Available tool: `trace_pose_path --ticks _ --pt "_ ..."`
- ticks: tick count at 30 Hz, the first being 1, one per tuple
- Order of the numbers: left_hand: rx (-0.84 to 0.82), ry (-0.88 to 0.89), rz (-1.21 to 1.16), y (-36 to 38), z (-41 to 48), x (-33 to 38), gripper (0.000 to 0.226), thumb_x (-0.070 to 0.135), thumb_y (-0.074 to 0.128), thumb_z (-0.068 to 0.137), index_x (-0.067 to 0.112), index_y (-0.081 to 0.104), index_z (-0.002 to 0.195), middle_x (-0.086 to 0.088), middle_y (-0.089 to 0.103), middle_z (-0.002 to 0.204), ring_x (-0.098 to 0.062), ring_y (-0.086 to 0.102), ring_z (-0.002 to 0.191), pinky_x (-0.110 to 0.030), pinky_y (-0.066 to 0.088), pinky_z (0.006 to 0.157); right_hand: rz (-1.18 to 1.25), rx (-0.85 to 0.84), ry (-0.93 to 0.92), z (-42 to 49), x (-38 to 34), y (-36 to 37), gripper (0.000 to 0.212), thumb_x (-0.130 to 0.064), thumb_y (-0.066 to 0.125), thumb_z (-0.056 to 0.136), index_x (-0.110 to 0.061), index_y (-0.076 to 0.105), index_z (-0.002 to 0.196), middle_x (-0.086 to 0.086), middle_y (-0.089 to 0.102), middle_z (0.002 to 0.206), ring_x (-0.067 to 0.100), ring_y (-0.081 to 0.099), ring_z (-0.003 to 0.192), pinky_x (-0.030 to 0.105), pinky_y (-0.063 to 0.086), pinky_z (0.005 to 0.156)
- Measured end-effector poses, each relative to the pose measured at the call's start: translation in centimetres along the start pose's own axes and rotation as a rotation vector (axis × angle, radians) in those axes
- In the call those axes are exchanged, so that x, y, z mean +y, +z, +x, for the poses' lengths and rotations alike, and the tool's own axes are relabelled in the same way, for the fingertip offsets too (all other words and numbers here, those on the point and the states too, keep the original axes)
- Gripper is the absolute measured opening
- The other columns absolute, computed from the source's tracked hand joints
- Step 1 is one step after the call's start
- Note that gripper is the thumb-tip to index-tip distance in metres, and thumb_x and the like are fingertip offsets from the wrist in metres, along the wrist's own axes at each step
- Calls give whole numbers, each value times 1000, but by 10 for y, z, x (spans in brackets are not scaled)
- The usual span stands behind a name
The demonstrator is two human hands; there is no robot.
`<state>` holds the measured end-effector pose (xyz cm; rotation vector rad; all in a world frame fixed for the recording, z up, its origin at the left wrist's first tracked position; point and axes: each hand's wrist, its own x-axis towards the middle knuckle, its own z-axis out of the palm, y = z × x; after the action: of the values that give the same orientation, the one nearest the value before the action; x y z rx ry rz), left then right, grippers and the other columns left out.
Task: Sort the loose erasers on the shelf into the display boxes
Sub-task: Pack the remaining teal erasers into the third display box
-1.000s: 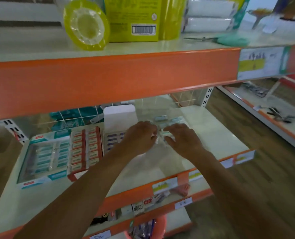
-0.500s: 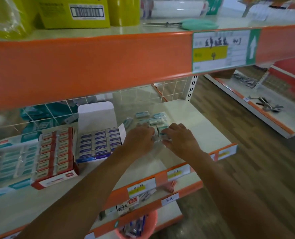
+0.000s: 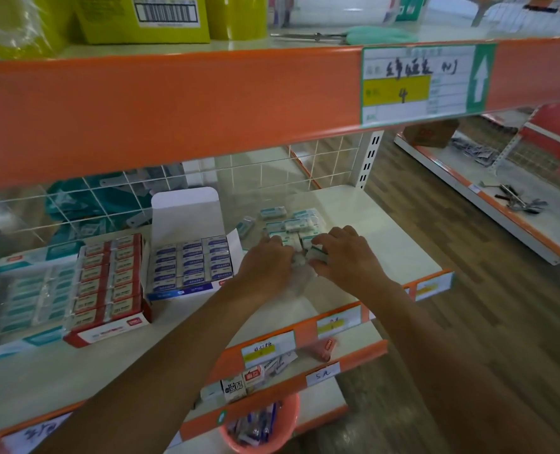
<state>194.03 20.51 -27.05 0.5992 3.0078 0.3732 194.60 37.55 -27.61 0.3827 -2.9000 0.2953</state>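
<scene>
Head view: loose erasers [image 3: 299,224] lie on the shelf [image 3: 386,231] beside the blue display box [image 3: 190,263] printed "ERASER". The right hand [image 3: 347,257] pinches one eraser [image 3: 316,252]; the left hand [image 3: 265,263] is curled, its hold hidden. The price tag [image 3: 416,83] above reads "4".

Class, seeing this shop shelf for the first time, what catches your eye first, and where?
The orange shelf edge bands the top, bearing a handwritten price label at right. Below, the left hand and right hand meet at centre, gripping loose erasers; three display boxes sit to their left.
</scene>
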Motion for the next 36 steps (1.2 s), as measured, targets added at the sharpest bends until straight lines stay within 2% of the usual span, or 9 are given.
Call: trace_pose_path --ticks 6,12,16,19,22,25,28,32,36 --pt "-10 52 8 -6 -9 5 30 29 56 89 11 58 113 -10 56 113 -27 50 110 -35 45 81 29 49 -12 -2 -5 -1 38 -35 66 78 -17 68 111 9 62 89 28 54 84 37 48 65" --pt "58 18 -79 -16 -16 -3 30 26 61 86 12 57 112 -9 62 112 -26 59 101 -28 44 73 155 165 -17 0 -18 -10 27 -28 68 83 -13 64 105 8 60 91 25 54 87 37 49 70" --pt "168 20 -96 -37 -26 -19 24 26 59 84 10 67 100 -9 65 103 -23 63 85 -25 47 65 296 266 -8 8 -34 -16 22 -24 69 83 -11 56 96 0 56 87 15 50 80 27 43 68" --pt "243 18 -123 -52 -36 -37 17 27 59 79 13 67 86 -4 63 87 -22 61 77 -31 54 69 413 338 -33 15 -50 -13 24 -14 71 78 -10 49 89 -5 47 85 -1 48 71 9 38 64" --pt "316 -31 -122 -64 -48 -52 19 28 65 81 14 65 94 -2 57 88 -16 51 78 -31 51 73 489 372 -64 21 -72 -9 26 -2 70 73 -7 51 90 1 47 90 -2 49 75 11 45 63" --pt "346 -73 -120 -72 -60 -71 27 29 65 84 14 65 106 -2 60 99 -13 48 84 -26 45 77 528 363 -80 25 -93 -4 25 5 71 72 -1 55 90 7 47 94 19 56 76 14 52 64" --pt "336 -119 -119 -76 -74 -92 30 33 66 84 16 63 109 -1 61 105 -11 50 87 -29 49 86 492 313 -76 29 -112 0 25 0 74 73 -4 54 87 5 46 92 27 58 76 34 55 63" --pt "342 -174 -122 -80 -95 -117 30 32 67 83 16 62 108 -1 62 107 -13 53 91 -29 50 85 477 252 -92 35 -140 2 26 -5 76 74 -2 54 88 9 50 91 10 48 69 7 40 62" --pt "361 -243 -133 -85 -117 -141 24 33 67 83 18 62 100 1 64 107 -13 55 87 -29 54 82 470 193 -142 40 -173 9 42 -7 75 76 -4 58 114 12 51 106 10 50 84 8 41 69"
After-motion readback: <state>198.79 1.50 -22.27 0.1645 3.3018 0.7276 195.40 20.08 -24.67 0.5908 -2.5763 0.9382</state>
